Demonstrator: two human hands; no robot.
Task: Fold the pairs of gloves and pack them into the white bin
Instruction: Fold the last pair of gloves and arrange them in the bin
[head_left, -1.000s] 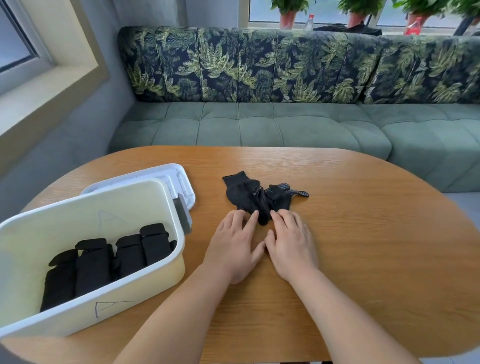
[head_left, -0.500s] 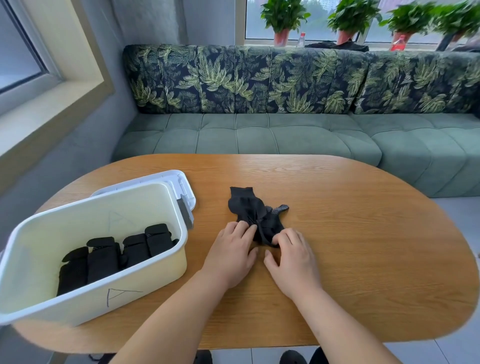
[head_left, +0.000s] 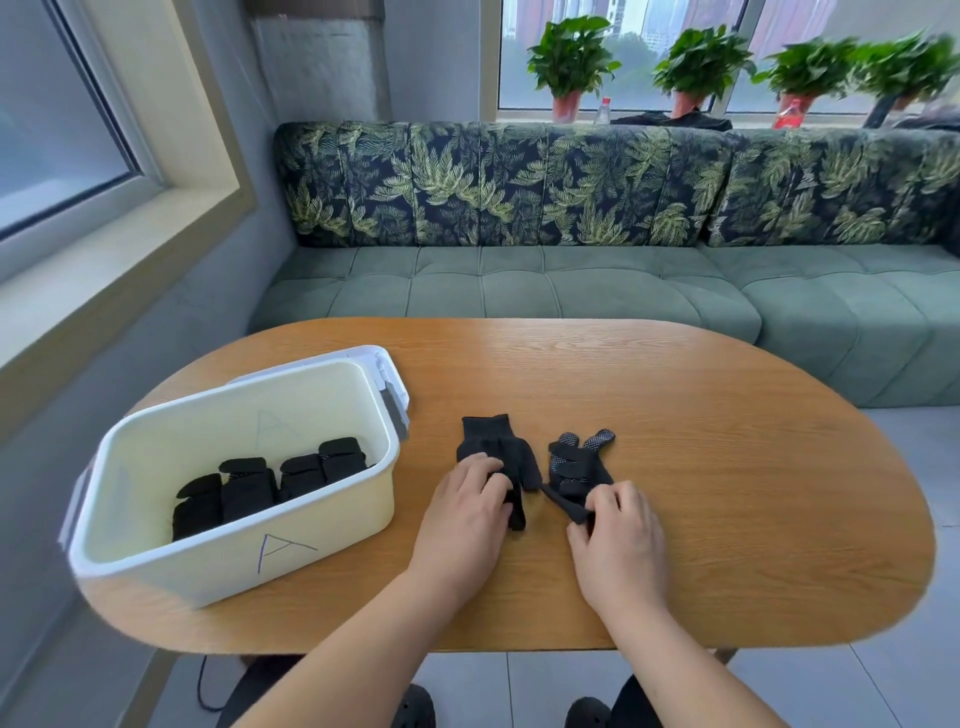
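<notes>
On the oval wooden worktop (head_left: 727, 467), centre: two gloves, just beside each other. My left hand (head_left: 467, 512), fingers curled, grips the plain black knit glove (head_left: 498, 447), its cuff pointing far. My right hand (head_left: 618, 540) pinches the near end of the black knit glove with grip dots (head_left: 576, 465), which lies to the right of the plain one. Near left: the white plastic bin (head_left: 337, 519), holding a row of folded black glove bundles (head_left: 270, 483).

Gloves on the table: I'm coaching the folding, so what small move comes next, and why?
Probably lay the dotted glove over the plain glove. They lie side by side, unstacked; the right hand pinches the dotted one's near end, the left hand holds the plain one.
</notes>
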